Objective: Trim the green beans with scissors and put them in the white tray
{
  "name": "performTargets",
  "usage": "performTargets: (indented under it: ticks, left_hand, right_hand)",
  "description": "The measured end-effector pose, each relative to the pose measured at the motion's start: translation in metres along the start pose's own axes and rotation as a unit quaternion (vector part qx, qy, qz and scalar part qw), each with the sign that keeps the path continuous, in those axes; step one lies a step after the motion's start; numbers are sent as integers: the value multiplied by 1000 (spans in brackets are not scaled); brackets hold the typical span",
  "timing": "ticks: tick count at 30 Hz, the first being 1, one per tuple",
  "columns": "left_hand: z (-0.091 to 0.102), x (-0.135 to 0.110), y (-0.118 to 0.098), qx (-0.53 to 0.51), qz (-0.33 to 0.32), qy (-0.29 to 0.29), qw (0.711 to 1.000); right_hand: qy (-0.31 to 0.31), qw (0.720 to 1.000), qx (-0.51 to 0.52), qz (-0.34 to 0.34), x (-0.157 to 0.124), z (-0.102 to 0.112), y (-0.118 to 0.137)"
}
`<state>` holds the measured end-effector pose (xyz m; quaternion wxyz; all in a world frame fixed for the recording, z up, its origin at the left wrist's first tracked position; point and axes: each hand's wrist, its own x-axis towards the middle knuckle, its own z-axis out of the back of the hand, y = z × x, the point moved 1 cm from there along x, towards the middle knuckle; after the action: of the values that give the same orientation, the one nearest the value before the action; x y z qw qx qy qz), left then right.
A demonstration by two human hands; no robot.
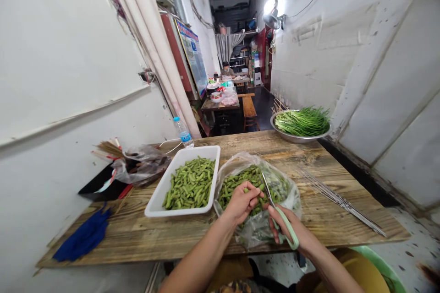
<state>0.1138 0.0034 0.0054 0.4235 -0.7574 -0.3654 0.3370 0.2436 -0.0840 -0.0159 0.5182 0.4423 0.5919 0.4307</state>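
My right hand is closed around the green handles of a pair of scissors, whose blades point up and away over a clear plastic bag. Edamame pods fill that bag. Just left of the blades, my left hand pinches a small green pod between thumb and fingers, mostly covered by them. To the left stands a white tray holding a heap of edamame pods.
A metal bowl of green stalks sits at the far right, with metal skewers nearer. Leftward are a water bottle, a black box with a plastic bag, and a blue cloth. A person sits far back.
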Motion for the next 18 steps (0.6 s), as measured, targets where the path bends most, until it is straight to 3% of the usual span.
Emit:
performTargets:
  ticks: [3, 8, 9, 11, 12, 14, 16, 17, 18]
  left_hand:
    - [-2, -3, 2, -5, 0, 0, 1000]
    - [7, -8, 6, 20, -6, -8, 1000]
    - [16, -8, 3, 48, -20, -34, 998]
    - [42, -9, -12, 144, -80, -148, 975]
    - [58, -10, -24, 212, -124, -227, 942]
    - [90, -13, -49, 372, -199, -364, 831]
    - [110, -14, -68, 527, -212, -388, 726]
    - [114, -13, -73, 582, -206, -385, 686]
    - [113, -11, -73, 623, -197, -365, 663]
  right_hand:
    - [8, 1000, -18, 14, 2, 1, -4]
    - [14, 999, -22, -29, 4, -3, -13]
    - [14, 999, -20, -35, 5, -4, -15]
    - [21, 999, -17, -42, 4, -4, -19]
    - [24, 999, -16, -45, 3, -4, -20]
    - [23, 998, -13, -54, 0, -1, -22]
    - [19, 998, -10, -57, -3, 3, -22]
    - [19, 998, -6, -57, -4, 5, -21]
    - [22, 998, 0, -57, -5, 6, -20]
